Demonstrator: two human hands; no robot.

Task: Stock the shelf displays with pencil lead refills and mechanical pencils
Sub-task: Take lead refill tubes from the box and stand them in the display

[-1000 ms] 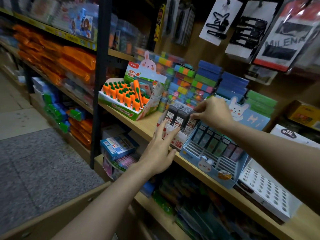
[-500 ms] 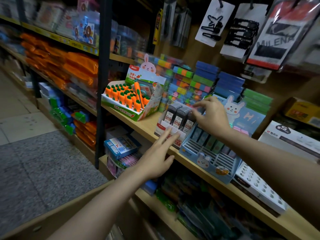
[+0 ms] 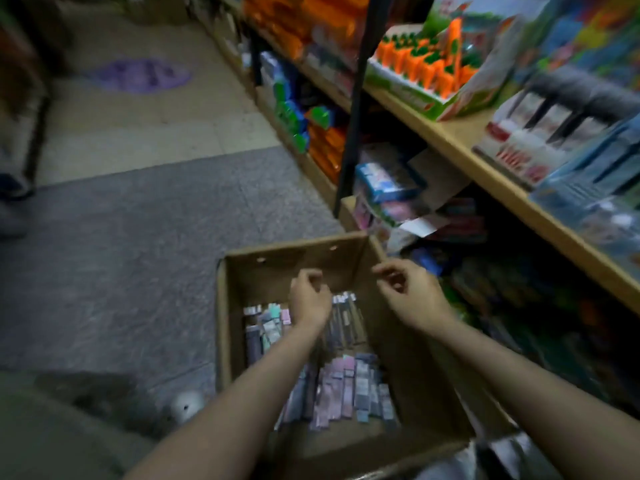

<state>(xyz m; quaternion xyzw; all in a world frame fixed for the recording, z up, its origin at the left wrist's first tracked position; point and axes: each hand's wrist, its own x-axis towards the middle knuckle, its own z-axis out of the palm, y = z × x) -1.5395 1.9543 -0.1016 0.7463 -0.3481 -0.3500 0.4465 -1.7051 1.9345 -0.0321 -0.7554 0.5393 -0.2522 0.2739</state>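
Note:
An open cardboard box (image 3: 412, 355) stands on the floor below me, holding several flat packs of lead refills and pencils (image 3: 349, 389) in grey, pink and teal. My left hand (image 3: 308, 299) hovers over the box's far half with fingers loosely curled and nothing in it. My right hand (image 3: 412, 292) hangs over the box's right side, fingers also loosely curled and empty. On the wooden shelf (image 3: 460, 147) at upper right stand the red-and-white lead refill display (image 3: 533, 133) and a blue display (image 3: 595, 181). The view is blurred.
A green carrot-themed display box (image 3: 433, 74) sits further left on the same shelf. A black upright post (image 3: 353, 109) divides the shelving. Lower shelves hold packed stationery (image 3: 388, 181). Grey floor mat (image 3: 138, 254) lies to the left; a small white round object (image 3: 187, 405) lies near the box.
Both hands have left the lead refill display on the shelf and dropped over the cardboard box. The view has swung down from the shelf to the floor.

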